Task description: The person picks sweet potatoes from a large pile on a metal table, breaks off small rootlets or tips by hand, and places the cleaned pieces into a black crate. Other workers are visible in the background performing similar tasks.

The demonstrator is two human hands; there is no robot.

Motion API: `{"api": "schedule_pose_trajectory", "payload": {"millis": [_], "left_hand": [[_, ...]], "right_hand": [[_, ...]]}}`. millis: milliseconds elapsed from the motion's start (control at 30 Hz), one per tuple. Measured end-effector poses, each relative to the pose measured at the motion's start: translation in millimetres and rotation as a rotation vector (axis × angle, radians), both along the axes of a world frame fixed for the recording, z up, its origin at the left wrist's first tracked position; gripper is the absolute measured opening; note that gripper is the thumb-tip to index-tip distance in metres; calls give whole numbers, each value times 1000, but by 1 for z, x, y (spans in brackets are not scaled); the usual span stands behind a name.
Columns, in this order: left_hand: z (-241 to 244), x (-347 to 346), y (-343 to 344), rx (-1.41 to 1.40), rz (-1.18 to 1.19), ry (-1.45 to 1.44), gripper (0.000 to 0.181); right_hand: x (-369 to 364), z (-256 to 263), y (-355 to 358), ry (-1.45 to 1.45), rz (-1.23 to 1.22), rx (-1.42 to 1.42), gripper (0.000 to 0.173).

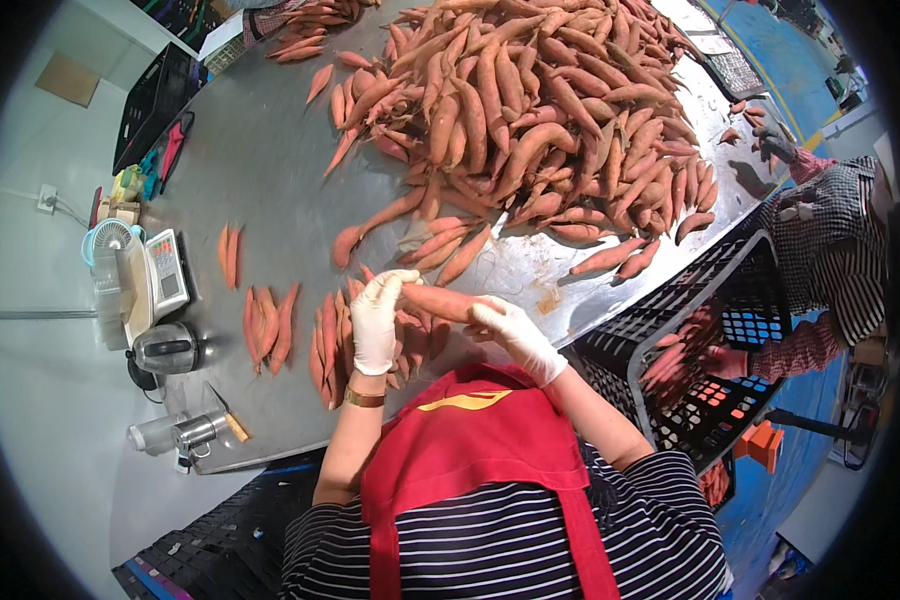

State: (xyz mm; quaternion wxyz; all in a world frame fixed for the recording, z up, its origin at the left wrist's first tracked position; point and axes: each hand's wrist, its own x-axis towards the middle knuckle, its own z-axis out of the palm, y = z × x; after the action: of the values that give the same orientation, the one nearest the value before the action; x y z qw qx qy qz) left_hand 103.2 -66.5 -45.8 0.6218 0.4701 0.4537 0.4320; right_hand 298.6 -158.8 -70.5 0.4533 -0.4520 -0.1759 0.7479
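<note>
A long sweet potato (442, 302) is held level between my two gloved hands, above the near side of the metal table (270, 172). My left hand (379, 319) pinches its left end, and my right hand (514, 334) grips its right end. Below and to the left of it, sweet potatoes lie in small groups: one at the left (270, 322), one nearer to me (331, 345) and one partly hidden under my hands (420, 337). A pair (229, 255) lies farther left. The large sweet potato pile (525, 112) covers the table's far side.
At the left edge stand a weighing scale (166, 274), an electric kettle (166, 347), a steel cup (195, 433), a knife (229, 416) and a small fan (112, 236). To my right is a black plastic crate (634, 360) holding sweet potatoes, with a co-worker's gloved hand (726, 362) inside.
</note>
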Motion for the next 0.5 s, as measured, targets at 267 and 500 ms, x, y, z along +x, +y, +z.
{"api": "schedule_pose_trajectory", "payload": {"millis": [267,500], "left_hand": [[15,-41,20,58,44,138,15],[17,-18,6,40,-75,9,18]], "right_hand": [[16,1,3,-222,86,57,57],[-8,22,9,-284,324,219,57]]}}
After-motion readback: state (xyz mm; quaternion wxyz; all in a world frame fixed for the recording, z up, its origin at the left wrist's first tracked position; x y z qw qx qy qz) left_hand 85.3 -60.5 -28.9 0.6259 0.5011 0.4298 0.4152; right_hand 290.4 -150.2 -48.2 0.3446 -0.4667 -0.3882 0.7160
